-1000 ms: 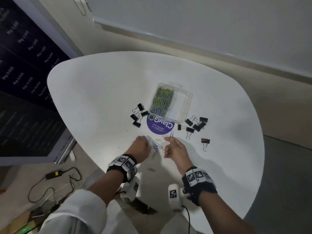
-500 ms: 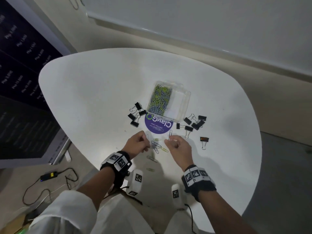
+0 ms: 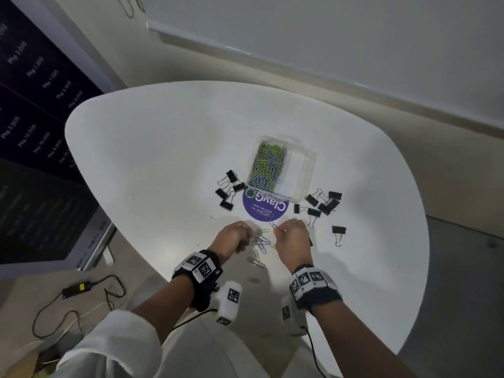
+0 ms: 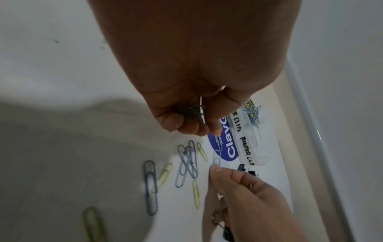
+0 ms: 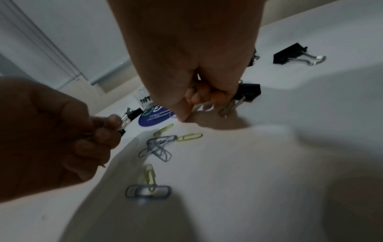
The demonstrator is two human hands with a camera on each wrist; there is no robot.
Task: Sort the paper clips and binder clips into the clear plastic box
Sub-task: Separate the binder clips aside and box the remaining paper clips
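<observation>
1. Pinching a thin grey wire paper clip (image 3: 273, 224) between thumb and forefinger, my right hand (image 3: 293, 241) hangs just above the white table (image 3: 163, 159); its other fingers curl round what looks like a black binder clip with silver wire handles (image 5: 232, 104).
2. My left hand (image 3: 231, 238) is curled round a small bundle of paper clips (image 4: 191, 109), held in the palm.
3. Between the two hands lies a loose scatter of grey and yellow-green wire paper clips (image 3: 260, 242), some tangled, all flat on the table just below my fingertips.
4. Beyond the hands stands the clear plastic box (image 3: 282, 167), rectangular and glossy. Its compartment on the left-hand side is heaped with grey and yellow-green clips; the other looks bare.
5. A round purple sticker (image 3: 263, 207) sits between the hands and the box, partly under it.
6. Black folded-steel binder clips lie either side of the box: a group beyond my left hand (image 3: 227, 189), another beyond my right (image 3: 321, 204), and a single one (image 3: 339, 231) out past the right hand.
</observation>
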